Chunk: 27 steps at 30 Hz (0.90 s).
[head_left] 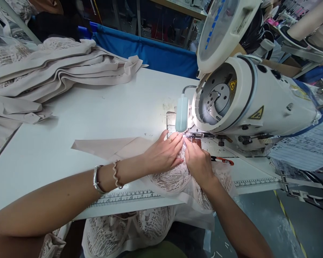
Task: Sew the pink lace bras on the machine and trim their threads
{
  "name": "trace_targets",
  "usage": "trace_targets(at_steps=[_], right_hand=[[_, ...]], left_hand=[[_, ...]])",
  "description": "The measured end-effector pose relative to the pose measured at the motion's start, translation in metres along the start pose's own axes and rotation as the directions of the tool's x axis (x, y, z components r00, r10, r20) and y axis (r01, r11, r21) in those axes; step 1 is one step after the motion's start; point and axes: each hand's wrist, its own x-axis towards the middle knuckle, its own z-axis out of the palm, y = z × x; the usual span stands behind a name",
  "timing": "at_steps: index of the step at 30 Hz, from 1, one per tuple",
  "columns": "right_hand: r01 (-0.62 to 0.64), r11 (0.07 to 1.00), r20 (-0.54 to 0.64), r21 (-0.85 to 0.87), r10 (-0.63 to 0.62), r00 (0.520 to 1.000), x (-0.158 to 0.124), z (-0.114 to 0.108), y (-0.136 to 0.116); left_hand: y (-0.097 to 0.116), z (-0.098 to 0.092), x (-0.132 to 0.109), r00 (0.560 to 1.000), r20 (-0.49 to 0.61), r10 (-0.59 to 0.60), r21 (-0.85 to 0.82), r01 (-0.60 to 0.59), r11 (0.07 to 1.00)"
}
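A pale pink lace bra (172,179) lies at the front edge of the sewing table, partly hanging over it. My left hand (164,152) is palm down on the bra's upper part, with bent fingertips closed on the fabric beside the needle area. Close to its right, my right hand (199,159) pinches the lace edge between thumb and fingers. Both sets of fingertips nearly meet just below the small lamp (182,113) of the white sewing machine (231,93). The needle itself is hidden. A plain fabric strip (104,146) stretches left from under my left forearm.
Stacked beige lace pieces (56,75) cover the table's far left. More lace cups (107,233) rest on my lap. An orange-handled tool (223,160) lies right of my right hand. A ruler tape (126,197) runs along the front edge; a blue cloth (148,50) hangs behind.
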Motion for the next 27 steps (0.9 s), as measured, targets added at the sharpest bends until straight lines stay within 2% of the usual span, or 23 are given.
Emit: trace_targets(at_steps=[8,12,15,18,20,24,27], right_hand=[[0.022,0.999,-0.041,-0.025,-0.023,0.999,0.001,0.001,0.002],[0.02,1.0,-0.03,0.004,-0.02,0.999,0.003,-0.001,0.002],[-0.039,0.998,0.021,0.049,0.038,0.999,0.006,-0.005,0.002],[-0.155,0.985,0.123,0.078,0.145,0.982,0.008,-0.011,0.006],[-0.177,0.975,0.126,0.138,0.16,0.979,0.007,-0.013,0.012],[0.032,0.949,-0.041,0.314,-0.02,0.999,0.0,-0.011,0.022],[0.134,0.928,-0.095,0.348,-0.108,0.99,-0.002,-0.005,0.026]], left_hand=[[0.0,-0.001,-0.001,1.0,-0.011,0.005,0.057,-0.004,0.998],[-0.002,-0.003,0.0,1.0,-0.014,0.01,0.081,-0.009,0.997],[-0.002,-0.005,0.001,0.999,-0.025,0.026,0.116,-0.023,0.993],[0.004,-0.008,0.0,0.989,-0.003,0.145,0.141,-0.143,0.98],[0.01,-0.011,-0.003,0.974,0.044,0.223,0.132,-0.227,0.965],[0.017,-0.014,-0.007,0.969,0.149,0.197,0.084,-0.211,0.974],[0.012,-0.014,-0.007,0.972,0.171,0.164,0.025,-0.171,0.985]])
